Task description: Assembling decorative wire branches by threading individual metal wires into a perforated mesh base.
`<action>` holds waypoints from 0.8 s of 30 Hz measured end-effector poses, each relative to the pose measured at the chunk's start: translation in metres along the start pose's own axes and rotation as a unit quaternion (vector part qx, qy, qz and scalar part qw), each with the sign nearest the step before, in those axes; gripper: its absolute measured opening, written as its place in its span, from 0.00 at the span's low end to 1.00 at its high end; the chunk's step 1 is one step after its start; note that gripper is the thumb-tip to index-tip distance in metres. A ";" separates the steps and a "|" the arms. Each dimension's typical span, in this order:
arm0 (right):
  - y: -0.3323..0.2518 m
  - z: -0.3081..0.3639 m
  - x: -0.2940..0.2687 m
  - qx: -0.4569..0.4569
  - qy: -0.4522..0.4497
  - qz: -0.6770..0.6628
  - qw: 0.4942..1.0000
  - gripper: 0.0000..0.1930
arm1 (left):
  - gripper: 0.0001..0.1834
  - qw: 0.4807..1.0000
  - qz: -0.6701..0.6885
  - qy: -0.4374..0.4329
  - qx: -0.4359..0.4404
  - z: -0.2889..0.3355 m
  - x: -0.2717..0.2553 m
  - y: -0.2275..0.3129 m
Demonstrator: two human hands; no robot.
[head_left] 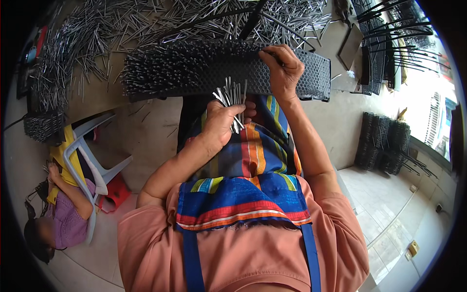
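Note:
A long dark perforated panel (311, 78) lies crosswise in front of me, with a honeycomb of small holes. Short metal rods (163, 68) stand densely in its left part and along its far edge. My left hand (219, 121) is closed round a loose bundle of thin silvery metal rods (234, 95), just short of the panel's near edge. Over the panel's right half, my right hand (284, 70) is closed with its fingertips at the far edge. Whatever it pinches is hidden by the fingers. A striped apron (253, 146) covers my lap.
Beyond the panel lies a wide heap of loose metal rods (107, 29). At left, another person (73, 209) sits by a grey plastic chair (92, 160) and a red stool (114, 192). Dark racks (382, 143) stand on the right, with a flat board (350, 46) farther back.

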State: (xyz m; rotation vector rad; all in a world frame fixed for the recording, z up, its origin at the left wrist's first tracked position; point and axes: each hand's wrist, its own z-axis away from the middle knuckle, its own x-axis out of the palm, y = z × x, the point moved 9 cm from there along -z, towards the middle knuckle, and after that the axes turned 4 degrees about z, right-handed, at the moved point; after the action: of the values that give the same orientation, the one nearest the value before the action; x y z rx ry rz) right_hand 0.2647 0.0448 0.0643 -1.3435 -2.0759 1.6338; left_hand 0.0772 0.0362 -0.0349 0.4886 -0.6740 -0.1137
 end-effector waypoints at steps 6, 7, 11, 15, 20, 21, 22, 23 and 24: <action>-0.002 0.003 0.014 -0.028 -0.054 0.128 0.990 0.07 | 0.09 0.999 0.030 0.030 0.012 -0.002 -0.005 0.002; -0.006 0.004 0.016 -0.041 -0.052 0.130 0.989 0.08 | 0.09 0.999 0.032 0.032 0.014 -0.002 -0.005 0.002; -0.008 0.009 0.010 -0.049 -0.027 0.124 0.991 0.07 | 0.10 0.998 0.058 0.022 0.005 -0.005 -0.006 0.000; -0.004 0.014 0.016 -0.061 -0.064 0.185 0.979 0.05 | 0.11 0.998 0.061 0.017 0.015 -0.011 -0.010 0.003; 0.039 0.065 0.040 0.359 -0.285 -0.100 0.883 0.05 | 0.10 0.999 0.047 -0.021 0.010 -0.007 0.009 0.014; 0.036 0.069 0.036 0.374 -0.276 -0.093 0.881 0.09 | 0.11 0.999 0.019 -0.029 -0.005 -0.007 0.011 0.011; 0.036 0.069 0.035 0.374 -0.275 -0.092 0.881 0.09 | 0.11 0.999 0.018 -0.030 -0.006 -0.008 0.012 0.009; 0.037 0.070 0.033 0.386 -0.259 -0.114 0.878 0.09 | 0.10 0.999 0.027 -0.031 -0.002 -0.009 0.011 0.007; 0.038 0.071 0.032 0.397 -0.244 -0.137 0.874 0.08 | 0.09 0.999 0.036 -0.031 0.002 -0.009 0.011 0.005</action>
State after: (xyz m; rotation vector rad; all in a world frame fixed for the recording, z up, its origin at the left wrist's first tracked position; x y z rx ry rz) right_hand 0.2226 0.0184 -0.0070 -0.3705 -1.3556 2.4417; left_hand 0.0916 0.0417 -0.0321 0.4658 -0.7527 -0.0608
